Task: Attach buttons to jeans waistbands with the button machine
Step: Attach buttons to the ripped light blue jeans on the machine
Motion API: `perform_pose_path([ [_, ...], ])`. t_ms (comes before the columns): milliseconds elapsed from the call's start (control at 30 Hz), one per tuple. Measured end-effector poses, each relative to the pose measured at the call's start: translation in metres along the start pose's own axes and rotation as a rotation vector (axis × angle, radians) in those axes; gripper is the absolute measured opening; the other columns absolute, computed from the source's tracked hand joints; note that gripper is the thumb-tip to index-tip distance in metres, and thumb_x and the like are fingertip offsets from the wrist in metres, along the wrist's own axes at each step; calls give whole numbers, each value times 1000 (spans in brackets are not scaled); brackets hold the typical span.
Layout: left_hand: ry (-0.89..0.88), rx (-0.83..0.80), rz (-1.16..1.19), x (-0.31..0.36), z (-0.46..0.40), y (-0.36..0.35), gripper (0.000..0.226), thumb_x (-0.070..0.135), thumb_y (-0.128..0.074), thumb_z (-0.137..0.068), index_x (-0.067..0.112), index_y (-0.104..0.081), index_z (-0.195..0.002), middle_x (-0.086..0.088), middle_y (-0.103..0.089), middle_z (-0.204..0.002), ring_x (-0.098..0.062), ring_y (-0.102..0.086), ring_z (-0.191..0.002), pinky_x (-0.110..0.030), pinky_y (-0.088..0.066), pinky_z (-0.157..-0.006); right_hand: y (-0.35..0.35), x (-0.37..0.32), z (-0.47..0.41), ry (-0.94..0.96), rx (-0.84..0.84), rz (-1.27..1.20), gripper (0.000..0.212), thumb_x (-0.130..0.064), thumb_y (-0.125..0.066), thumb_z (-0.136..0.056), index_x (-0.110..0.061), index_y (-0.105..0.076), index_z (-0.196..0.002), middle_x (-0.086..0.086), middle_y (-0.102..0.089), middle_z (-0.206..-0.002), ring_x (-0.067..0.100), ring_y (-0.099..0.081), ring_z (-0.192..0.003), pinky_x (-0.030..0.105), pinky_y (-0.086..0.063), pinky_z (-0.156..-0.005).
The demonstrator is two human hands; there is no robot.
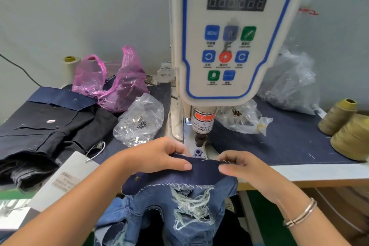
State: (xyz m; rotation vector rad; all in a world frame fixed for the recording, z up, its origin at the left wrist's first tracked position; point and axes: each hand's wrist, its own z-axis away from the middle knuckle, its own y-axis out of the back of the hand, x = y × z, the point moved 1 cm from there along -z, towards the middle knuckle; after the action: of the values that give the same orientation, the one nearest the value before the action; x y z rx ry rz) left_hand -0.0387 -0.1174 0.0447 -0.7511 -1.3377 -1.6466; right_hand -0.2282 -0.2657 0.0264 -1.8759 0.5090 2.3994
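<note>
Waistband (203, 168) soft, floppy, held taut just before the machine's punch (200, 139), left hand (157, 156) and right hand (242, 168) pinching its ends; likely best gripped either side of the button spot.

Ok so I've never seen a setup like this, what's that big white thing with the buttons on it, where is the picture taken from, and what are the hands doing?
The picture comes from a camera worn on the person's head, looking down at their own hands. The white thing is a button machine: a control panel on top, and below it a punch that presses buttons into cloth. The left hand and right hand each pinch a dark denim waistband just in front of the punch; one button already sits near its left end. Ripped jeans hang below. On the table lie a clear bag of metal parts, a pink bag, more clear bags, dark folded jeans and thread cones.
</note>
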Motion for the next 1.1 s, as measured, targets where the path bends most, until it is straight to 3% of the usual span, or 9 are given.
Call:
perform_pose_path([
  [133, -7, 23, 1, -4, 0, 0, 7, 17, -67, -91, 11, -70, -89, 11, -67, -77, -1, -58, -69, -13, -45, -68, -1, 0, -5, -17, -1, 299, 35, -35, -62, -90, -1, -66, -94, 3, -58, -78, 10, -50, -75, 30, -39, -71],
  [233, 1, -5, 51, -9, 3, 1, 4, 21, -71, -87, 20, -72, -92, 7, -72, -86, -5, -63, -77, -19, -49, -74, 2, -6, -5, 22, 45, 375, 26, -28, -66, -87, -6, -62, -73, -2, -47, -67, 6, -42, -65, 20, -32, -60],
  [300, 24, -23, -1, -18, 8, 0, 22, 34, -74, -82, 17, -71, -96, -1, -71, -87, -9, -63, -78, -26, -50, -74, 8, -9, -5, 56, 70, 261, 26, -22, -67, -87, -19, -61, -63, -6, -47, -63, 4, -42, -62, 15, -32, -58],
  [400, 97, -21, -21, -38, 21, 0, 61, 52, -72, -71, -4, -62, -95, -9, -59, -81, -15, -54, -76, -36, -43, -71, 14, -10, -3, 82, 65, 49, 12, -22, -70, -83, -21, -70, -71, -6, -61, -72, 4, -54, -73, 15, -41, -68],
  [600, 109, 43, 116, -46, 35, 5, 25, 40, -67, -83, 15, -67, -87, -1, -65, -81, -12, -59, -72, -28, -47, -66, 6, 6, -12, -56, 86, -497, 24, -13, -63, -73, -6, -77, -92, 16, -73, -96, 23, -70, -84, 29, -56, -70],
  [767, 117, 81, 199, -49, 36, 6, 27, 23, -60, -95, -3, -61, -88, -5, -60, -77, -16, -54, -69, -24, -42, -64, -4, 18, -14, -87, 143, -569, 29, -17, -64, -74, -1, -74, -95, 24, -70, -102, 29, -71, -81, 32, -57, -68],
  [900, 71, 191, 353, -44, 33, 4, 16, 15, -60, -94, 12, -67, -80, -2, -64, -73, -11, -58, -65, -18, -44, -63, -12, 24, -19, -62, 191, -575, 21, -19, -65, -70, -8, -77, -83, 17, -73, -88, 25, -71, -70, 27, -55, -57],
  [1000, 33, 310, 360, -33, 21, 10, 20, 32, -76, -79, 16, -68, -68, -1, -62, -66, -11, -56, -59, -17, -41, -57, -14, 22, -28, -44, 261, -634, 21, -18, -66, -67, -7, -77, -80, 18, -73, -88, 25, -71, -74, 31, -55, -67],
  [1100, 87, 389, 304, -36, 11, 20, 52, 52, -75, -56, 4, -66, -74, -8, -61, -69, -17, -55, -63, -26, -40, -59, -17, 20, -37, -41, 282, -677, 17, -19, -67, -67, -10, -78, -77, 15, -74, -85, 25, -71, -75, 33, -54, -72],
])
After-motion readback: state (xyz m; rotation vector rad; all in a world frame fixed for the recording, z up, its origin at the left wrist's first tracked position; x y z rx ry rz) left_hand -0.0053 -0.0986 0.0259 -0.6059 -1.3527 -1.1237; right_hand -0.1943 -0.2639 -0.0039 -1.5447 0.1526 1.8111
